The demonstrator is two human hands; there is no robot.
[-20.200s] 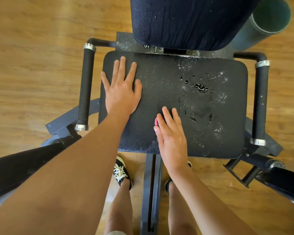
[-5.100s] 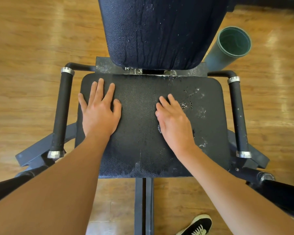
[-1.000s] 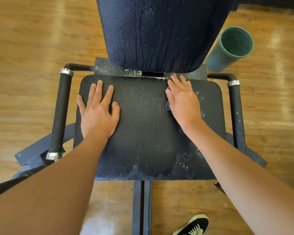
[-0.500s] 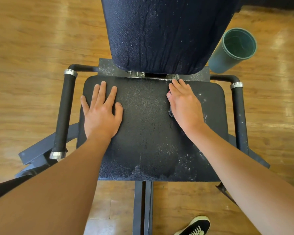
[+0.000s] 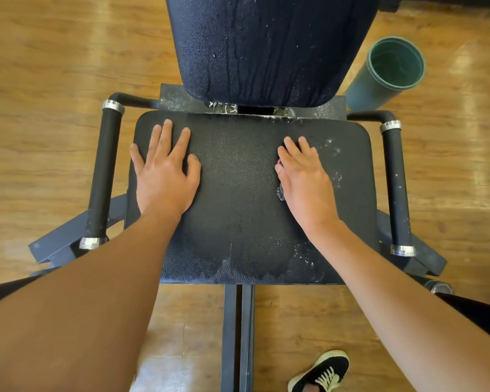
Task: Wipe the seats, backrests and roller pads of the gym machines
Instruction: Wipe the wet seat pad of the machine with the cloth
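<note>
Seat (image 5: 238, 222) is the big black pad in the middle, seen from above. It looks wet and dark over most of its top. White specks (image 5: 335, 176) dot its right part and its front right corner.

The left hand (image 5: 166, 176) lies flat on the left part of the seat. Its fingers are straight and spread a little, and it holds nothing.

The right hand (image 5: 306, 179) lies flat on the right part of the seat, with its fingers straight and close together. It presses down on a small dark thing (image 5: 280, 192). Only a bit of that thing peeks out by the thumb, and a tiny pink bit shows a little higher up. I cannot tell what the thing is. The two hands are well apart, with bare seat between them.

The backrest (image 5: 266, 46) stands at the back edge of the seat. It is dark blue and has wet streaks running down it.

A black left handle (image 5: 102, 176) with silver rings runs along the left side of the seat. A right handle (image 5: 396, 188) just like it runs along the right side.

A green tube (image 5: 385, 72) stands on the wood floor (image 5: 40, 80) behind the seat's right back corner. A metal bar (image 5: 238, 335) comes out from under the front of the seat. A black shoe (image 5: 323, 372) with pale laces is on the floor in front of the seat, to the right of the bar.
</note>
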